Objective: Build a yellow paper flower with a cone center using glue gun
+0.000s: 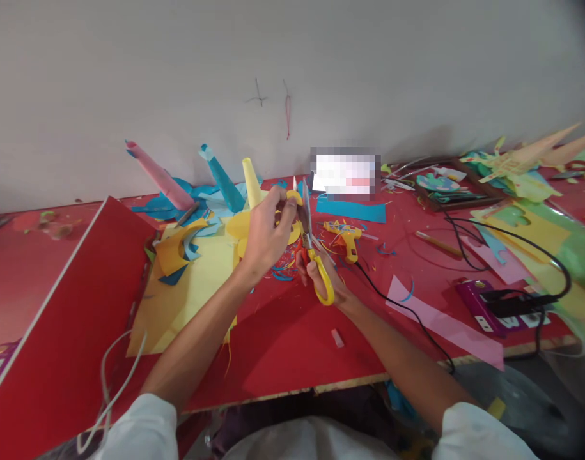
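Near the middle of the view, my left hand (270,230) pinches a small piece of yellow paper (295,195). My right hand (323,275) is closed round the yellow handle of a pair of scissors (325,281), its blades pointing up beside that piece. Behind my left hand lie yellow paper shapes (237,225) and a pale yellow paper cone (251,182). Thin coloured paper scraps (285,260) cover the red table (292,345) below my hands. To the right of the scissors rests a yellow glue gun (347,237).
Blue (222,182) and pink paper cones (160,176) stand at the back left. A lit, blurred screen (344,174) leans on the wall. Yellow sheets (191,287) and an upright red board (76,326) are left. A black cord (392,310) and purple power strip (484,306) lie right.
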Demonstrator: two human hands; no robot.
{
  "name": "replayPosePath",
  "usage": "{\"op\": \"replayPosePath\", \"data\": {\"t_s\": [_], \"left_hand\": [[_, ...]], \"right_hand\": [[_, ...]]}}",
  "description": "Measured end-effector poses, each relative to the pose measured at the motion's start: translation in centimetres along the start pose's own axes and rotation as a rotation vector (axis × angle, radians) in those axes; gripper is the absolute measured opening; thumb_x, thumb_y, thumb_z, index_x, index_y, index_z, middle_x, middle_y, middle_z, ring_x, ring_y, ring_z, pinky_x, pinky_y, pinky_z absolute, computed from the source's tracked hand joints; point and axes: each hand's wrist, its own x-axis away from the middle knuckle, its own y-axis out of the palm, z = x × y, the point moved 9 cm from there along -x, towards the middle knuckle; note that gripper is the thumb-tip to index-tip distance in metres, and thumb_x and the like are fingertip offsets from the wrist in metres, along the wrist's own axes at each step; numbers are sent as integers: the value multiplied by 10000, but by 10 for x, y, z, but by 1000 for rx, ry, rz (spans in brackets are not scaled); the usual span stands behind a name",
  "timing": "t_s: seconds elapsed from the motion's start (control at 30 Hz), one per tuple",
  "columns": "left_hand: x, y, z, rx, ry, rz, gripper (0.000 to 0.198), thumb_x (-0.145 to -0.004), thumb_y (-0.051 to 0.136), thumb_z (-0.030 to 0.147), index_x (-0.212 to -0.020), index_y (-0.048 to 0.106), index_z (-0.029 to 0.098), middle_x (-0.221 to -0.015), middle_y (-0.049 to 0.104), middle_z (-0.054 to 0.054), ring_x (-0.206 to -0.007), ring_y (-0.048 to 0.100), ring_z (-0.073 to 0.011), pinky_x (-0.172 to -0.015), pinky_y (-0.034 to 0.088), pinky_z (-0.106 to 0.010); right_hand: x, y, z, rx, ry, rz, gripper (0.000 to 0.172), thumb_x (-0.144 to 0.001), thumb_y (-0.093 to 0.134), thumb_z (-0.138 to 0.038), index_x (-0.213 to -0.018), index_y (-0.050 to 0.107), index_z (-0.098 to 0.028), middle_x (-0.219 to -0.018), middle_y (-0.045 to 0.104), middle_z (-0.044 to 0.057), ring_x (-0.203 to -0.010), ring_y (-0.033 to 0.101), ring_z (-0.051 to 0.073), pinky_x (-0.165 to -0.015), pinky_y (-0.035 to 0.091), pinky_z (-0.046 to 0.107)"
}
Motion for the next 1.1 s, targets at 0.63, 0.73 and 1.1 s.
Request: {"op": "replayPosePath", "data": {"t_s": [0.63,0.73,1.1], "left_hand": [[2,1,5,-73,73,36,246,-1050,533,278,-821,462,224,-707,556,15,-579,534,-82,-542,483,-229],[2,0,6,-100,69,32,237,-1047,526,259,-822,460,224,-708,552,16,-582,543,-84,-554,481,-238],[3,2,12,-121,54,28,199,-1020,516,219,-829,463,225,-692,559,22,-598,557,-96,-564,452,-246]], "right_hand": [[-2,0,-7,12,2,-1,704,-838,503,-943,-876,514,-241,-623,469,-61,-470,412,98,-441,375,249],[-2,2,-9,-1,-2,1,690,-850,514,-927,-876,526,-238,-616,470,-60,-474,429,101,-440,376,248],[0,1,-15,-1,-10,25,686,-851,515,-926,-893,511,-241,-601,476,-61,-454,426,105,-428,362,255]]}}
